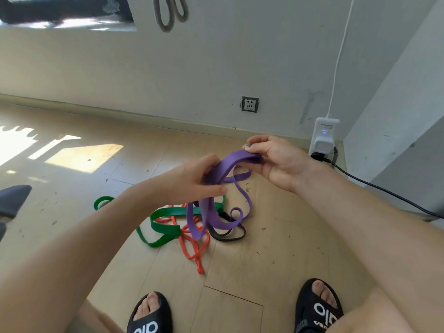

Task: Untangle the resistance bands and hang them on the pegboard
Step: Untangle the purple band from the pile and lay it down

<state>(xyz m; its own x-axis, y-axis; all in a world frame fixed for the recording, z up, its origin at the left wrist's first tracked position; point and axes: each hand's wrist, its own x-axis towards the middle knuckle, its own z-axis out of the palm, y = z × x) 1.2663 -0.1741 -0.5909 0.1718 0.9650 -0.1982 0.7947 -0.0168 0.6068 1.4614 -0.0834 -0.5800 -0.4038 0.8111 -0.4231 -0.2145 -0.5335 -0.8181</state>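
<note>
Presently the left hand (pixel 192 179) and right hand (pixel 276 159) each grip the purple band (pixel 211 212), lifted above the floor (pixel 264 260) tangle of green band (pixel 165 217), red band (pixel 192 246) and black band (pixel 228 236). One grey band (pixel 165 18) already hangs; untangling appears barely begun.

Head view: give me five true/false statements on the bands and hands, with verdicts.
1. Both hands hold the purple band. True: left hand, right hand.
2. The green band is lifted off the floor. False: it lies on the floor.
3. The orange band lies in the pile. True.
4. The black band hangs on the wall. False: it lies in the pile.
5. A grey band hangs on the wall. True.
</note>
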